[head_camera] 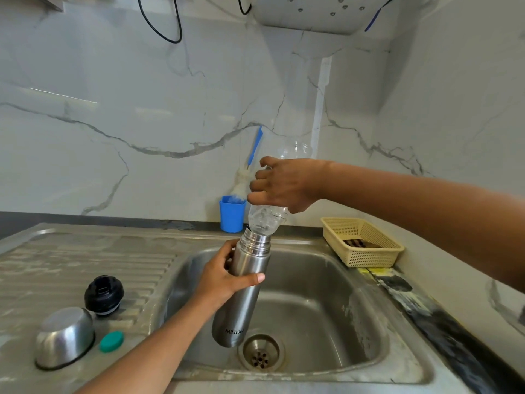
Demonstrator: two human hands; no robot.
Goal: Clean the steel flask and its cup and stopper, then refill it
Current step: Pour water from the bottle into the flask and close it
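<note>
Brushed-steel cylindrical flask [241, 291] is tilting over the steel sink basin [335, 280], mouth open and threaded neck showing, base near the drain.

Left hand [224, 277] is gripping its upper body, fingers curling round.

Right hand [281, 184] is gripping a clear plastic bottle [267, 220], holding it upside down at the flask mouth.

The bottle's neck is hiding inside the flask; any flow is not showing.

Upturned steel cup [64, 336] and black domed stopper [104, 294] are resting on the drainboard, left.

"MILTON" is reading near the flask's base.
</note>
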